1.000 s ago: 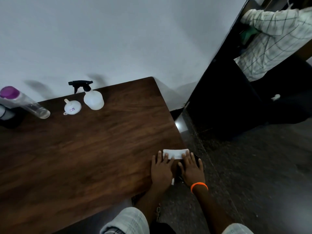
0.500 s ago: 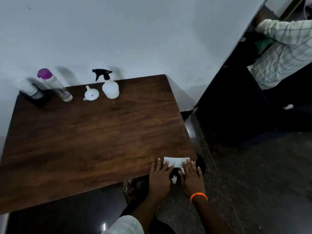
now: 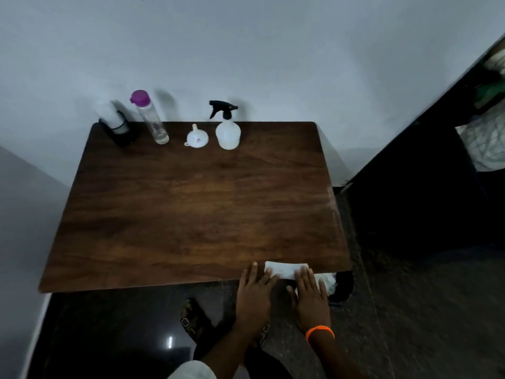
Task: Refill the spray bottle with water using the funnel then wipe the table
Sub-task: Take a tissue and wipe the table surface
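Both my left hand (image 3: 255,292) and right hand (image 3: 310,295) lie flat, fingers straight, pressing the folded white cloth (image 3: 285,270) at the near right corner of the table (image 3: 191,209). I judge the cloth, partly hanging over that edge, could slip off if I push it sideways carelessly. I count one spray bottle (image 3: 227,129), one funnel (image 3: 196,137) just beside it, one purple-capped bottle (image 3: 150,119), all at the far edge.

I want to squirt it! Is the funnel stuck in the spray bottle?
No, the funnel sits on the table beside the spray bottle.
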Motion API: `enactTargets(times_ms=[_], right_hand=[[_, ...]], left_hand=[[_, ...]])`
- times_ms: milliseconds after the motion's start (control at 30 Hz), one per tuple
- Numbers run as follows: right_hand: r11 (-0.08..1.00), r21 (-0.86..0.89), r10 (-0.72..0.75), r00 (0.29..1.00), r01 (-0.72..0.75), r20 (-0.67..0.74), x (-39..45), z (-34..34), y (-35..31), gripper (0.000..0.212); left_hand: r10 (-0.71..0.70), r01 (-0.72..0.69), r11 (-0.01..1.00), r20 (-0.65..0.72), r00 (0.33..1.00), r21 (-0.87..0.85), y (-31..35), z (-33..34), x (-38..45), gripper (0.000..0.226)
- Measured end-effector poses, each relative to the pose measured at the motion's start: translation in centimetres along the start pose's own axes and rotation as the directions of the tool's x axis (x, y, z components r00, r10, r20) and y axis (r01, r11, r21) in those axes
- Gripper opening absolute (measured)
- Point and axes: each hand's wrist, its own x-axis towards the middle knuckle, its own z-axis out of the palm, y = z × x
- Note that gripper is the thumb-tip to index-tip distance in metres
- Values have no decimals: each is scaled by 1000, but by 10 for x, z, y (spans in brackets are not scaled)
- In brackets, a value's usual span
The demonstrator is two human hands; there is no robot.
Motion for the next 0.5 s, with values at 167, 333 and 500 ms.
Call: enactTargets(times_ms=[167, 333, 500], right_hand=[[996, -33, -80, 997, 81, 14, 0, 11, -34, 75], [982, -107, -147, 988, 152, 53, -5, 26, -70, 60], [966, -111, -227, 972, 232, 54, -10, 34, -111, 62]], left_hand=[[-29, 29, 999, -20, 999, -30, -38, 9, -14, 64], [-94, 93, 995, -47, 994, -22, -73, 5, -39, 69], [-132, 129, 990, -64, 989, -54, -119, 8, -59, 59]])
